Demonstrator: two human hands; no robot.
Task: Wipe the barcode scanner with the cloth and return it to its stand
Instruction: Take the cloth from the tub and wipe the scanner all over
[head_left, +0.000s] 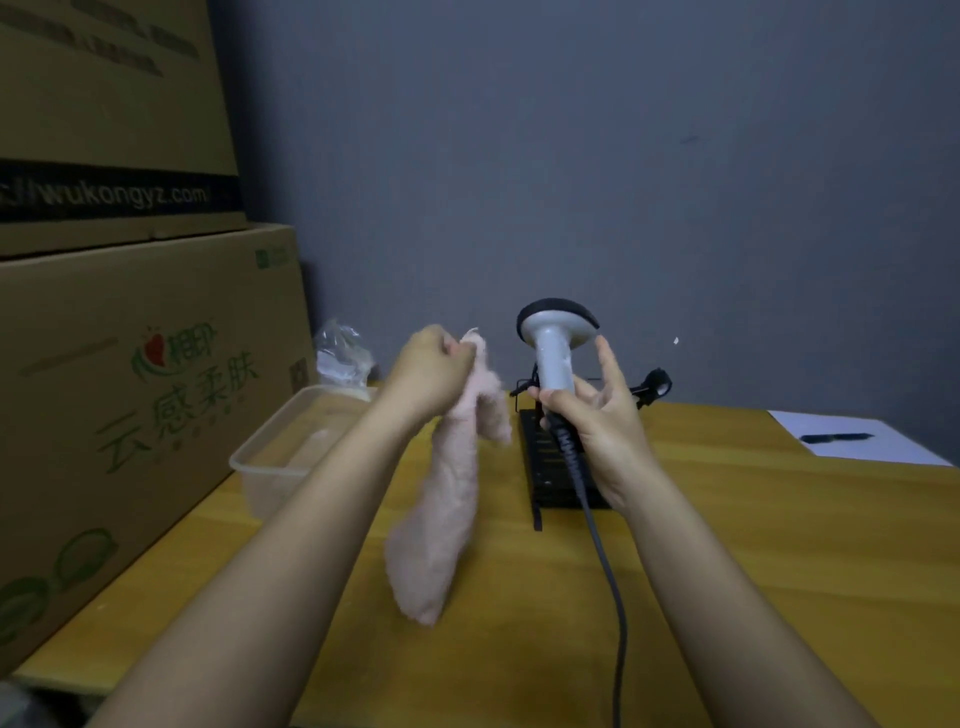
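Observation:
My right hand holds the grey barcode scanner upright by the lower end of its handle, head up, with thumb and palm on it and the fingers spread. The scanner's dark cable hangs down toward me. My left hand grips the top of a fluffy pale pink cloth, which hangs down to the left of the scanner without touching it. The black stand sits on the yellow table just behind and below my right hand; its black holder arm juts out to the right.
A clear plastic container stands on the table at the left, with a crumpled plastic bag behind it. Stacked cardboard boxes fill the left side. A white sheet with a black pen lies at the far right. A grey wall is behind.

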